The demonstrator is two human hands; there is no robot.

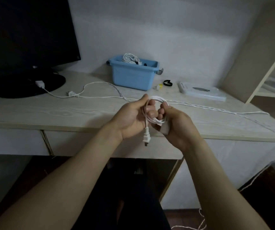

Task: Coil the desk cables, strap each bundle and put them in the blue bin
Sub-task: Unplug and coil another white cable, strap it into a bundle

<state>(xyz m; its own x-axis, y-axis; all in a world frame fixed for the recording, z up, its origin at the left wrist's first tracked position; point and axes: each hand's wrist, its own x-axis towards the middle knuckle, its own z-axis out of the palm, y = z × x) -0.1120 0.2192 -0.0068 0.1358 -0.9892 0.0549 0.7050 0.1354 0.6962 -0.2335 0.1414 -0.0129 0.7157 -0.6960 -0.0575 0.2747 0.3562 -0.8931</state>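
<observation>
Both hands grip a white cable coil (155,112) above desk (50,112) near edge: left hand (131,118) fingers curled thru loops, right hand (175,125) pinching it. Blue bin (133,77) far, holding another coiled bundle (131,58).

1. White cable coil (156,112): small loops, held up over the desk's front edge, nearer than the blue bin; two-prong plug (146,136) hangs below it.
2. Blue bin (133,76): open, upright, at the back of the desk.
3. Coiled white bundle (131,58): inside the bin, rising above its rim.
4. Black strap (168,83): looped, just right of the bin.
5. Loose white cable (98,83): trails left of and in front of the bin.
</observation>
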